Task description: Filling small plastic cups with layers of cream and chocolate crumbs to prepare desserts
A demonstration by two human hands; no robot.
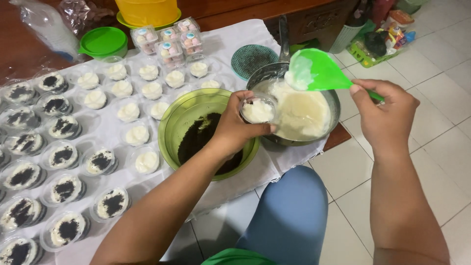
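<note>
My knee in blue cloth sits lowest in view, over the white floor tiles. Above it my left hand is clamped around a small clear cup filled with white cream, thumb on its near side and fingers curled round the back, holding it over the near rim of the pan. My right hand is closed tight on the handle of a green spatula, whose blade is tipped up above the pan with a lump of cream stuck to its left edge. The pan holds a pale cream batch and rests at the table's edge on the white cloth. Just left of the cup, partly under my wrist, is a green bowl with dark crumbs heaped in it. Further left, rows of cups topped with crumbs run along the cloth, and beyond them rows of cups with plain cream. At the far side stand small clear boxes of pastel sweets, a round green lid, a dark mesh disc and a yellow tub.
</note>
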